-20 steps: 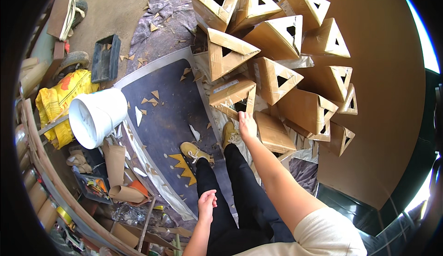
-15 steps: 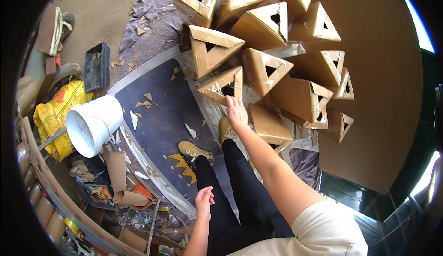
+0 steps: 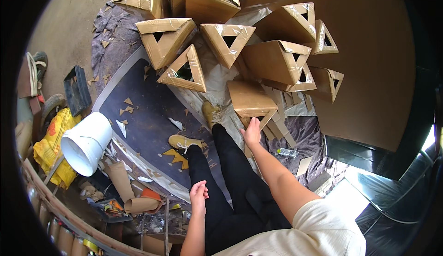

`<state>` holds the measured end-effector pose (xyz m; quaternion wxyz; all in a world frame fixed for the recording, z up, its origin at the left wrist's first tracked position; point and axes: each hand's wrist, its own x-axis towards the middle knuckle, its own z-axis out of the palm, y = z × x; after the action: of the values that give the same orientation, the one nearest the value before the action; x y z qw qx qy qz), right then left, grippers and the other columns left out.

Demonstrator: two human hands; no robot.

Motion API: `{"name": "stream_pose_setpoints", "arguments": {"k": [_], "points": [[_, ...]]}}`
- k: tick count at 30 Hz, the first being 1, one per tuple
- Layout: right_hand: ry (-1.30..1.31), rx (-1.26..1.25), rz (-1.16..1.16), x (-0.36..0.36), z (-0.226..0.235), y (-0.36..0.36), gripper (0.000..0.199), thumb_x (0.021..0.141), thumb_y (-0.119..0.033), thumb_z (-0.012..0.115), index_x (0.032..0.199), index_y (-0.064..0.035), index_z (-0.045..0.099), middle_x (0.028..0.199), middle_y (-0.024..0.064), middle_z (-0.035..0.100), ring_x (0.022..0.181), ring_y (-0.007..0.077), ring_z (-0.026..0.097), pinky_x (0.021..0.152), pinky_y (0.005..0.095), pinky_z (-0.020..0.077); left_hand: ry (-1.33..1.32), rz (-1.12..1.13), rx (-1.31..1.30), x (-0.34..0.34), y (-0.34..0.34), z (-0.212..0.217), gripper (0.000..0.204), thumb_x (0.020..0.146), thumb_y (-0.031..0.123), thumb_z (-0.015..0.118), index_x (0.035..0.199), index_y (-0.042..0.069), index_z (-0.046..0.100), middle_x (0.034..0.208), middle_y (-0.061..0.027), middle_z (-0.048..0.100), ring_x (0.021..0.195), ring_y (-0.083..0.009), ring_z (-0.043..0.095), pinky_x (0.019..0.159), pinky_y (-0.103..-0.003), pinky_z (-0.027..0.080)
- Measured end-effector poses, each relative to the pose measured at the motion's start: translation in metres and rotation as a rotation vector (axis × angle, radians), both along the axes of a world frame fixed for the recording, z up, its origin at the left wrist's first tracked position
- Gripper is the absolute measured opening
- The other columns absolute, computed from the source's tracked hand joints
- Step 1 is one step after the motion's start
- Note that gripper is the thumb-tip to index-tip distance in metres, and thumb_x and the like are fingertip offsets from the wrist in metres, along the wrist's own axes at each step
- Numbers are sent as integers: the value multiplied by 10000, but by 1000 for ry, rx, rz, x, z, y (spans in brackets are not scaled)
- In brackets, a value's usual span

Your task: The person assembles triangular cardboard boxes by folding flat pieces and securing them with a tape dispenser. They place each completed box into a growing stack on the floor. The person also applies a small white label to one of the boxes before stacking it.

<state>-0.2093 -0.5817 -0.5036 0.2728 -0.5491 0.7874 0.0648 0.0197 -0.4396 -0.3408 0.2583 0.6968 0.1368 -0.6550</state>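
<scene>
Triangular cardboard boxes with three-sided openings in their ends are grouped ahead of me. My right hand reaches to the nearest cardboard box, its fingers stretched out at the rim of that box's end opening. Whether the fingertips press on it I cannot tell. Another triangular box, standing apart from the hand, is farther left, with a dark green thing showing inside. My left hand hangs over my left thigh, its fingers loosely curled and nothing visible in them.
A dark mat with cardboard scraps lies underfoot. To the left are a white bucket, a yellow sack and a black crate. A plastic bottle lies on cloth at right. A large brown sheet stands beyond.
My right hand has moved from a box at the left of the group to the nearest one, closer to me. The view has shifted; the left hand stays curled by my thigh.
</scene>
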Motion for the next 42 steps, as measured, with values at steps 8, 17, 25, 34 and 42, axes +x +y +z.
{"name": "stream_pose_setpoints", "arguments": {"k": [8, 17, 25, 34, 42], "points": [[-237, 170, -436, -77, -14, -67, 430, 653, -404, 720, 772, -13, 586, 665, 119, 594, 556, 238, 553, 527, 345, 439, -20, -21, 7, 2, 7, 5, 176, 875, 150, 491, 996, 44, 562, 690, 21, 501, 546, -38, 443, 492, -176, 390], [-1016, 239, -1548, -41, 52, -88, 345, 748, -442, 641, 755, -146, 465, 566, -49, 294, 402, 67, 203, 364, 195, 181, -20, 78, 0, 0, 10, -2, 169, 877, 153, 493, 988, 47, 564, 680, 22, 505, 542, -39, 451, 490, -178, 390], [-958, 65, -1714, 26, 18, -130, 424, 734, -409, 665, 956, -137, 426, 602, 4, 356, 409, 90, 267, 354, 203, 290, -43, 120, 12, 12, 16, 2, 173, 883, 150, 484, 999, 43, 553, 682, 20, 500, 532, -42, 445, 481, -177, 398], [-1281, -16, -1407, 43, 25, -156, 189, 831, -180, 527, 899, -13, 583, 852, 93, 623, 637, 144, 548, 587, 264, 457, -37, 97, 7, 10, 5, 3, 171, 874, 159, 497, 994, 53, 557, 675, 21, 505, 524, -46, 453, 475, -178, 396], [-723, -476, -664, -5, 69, -219, 168, 790, -41, 530, 947, -25, 588, 762, 28, 606, 575, 76, 519, 523, 210, 437, -21, 12, 41, 0, -15, 1, 168, 877, 158, 493, 988, 50, 558, 674, 13, 505, 527, -49, 454, 472, -189, 404]]}}
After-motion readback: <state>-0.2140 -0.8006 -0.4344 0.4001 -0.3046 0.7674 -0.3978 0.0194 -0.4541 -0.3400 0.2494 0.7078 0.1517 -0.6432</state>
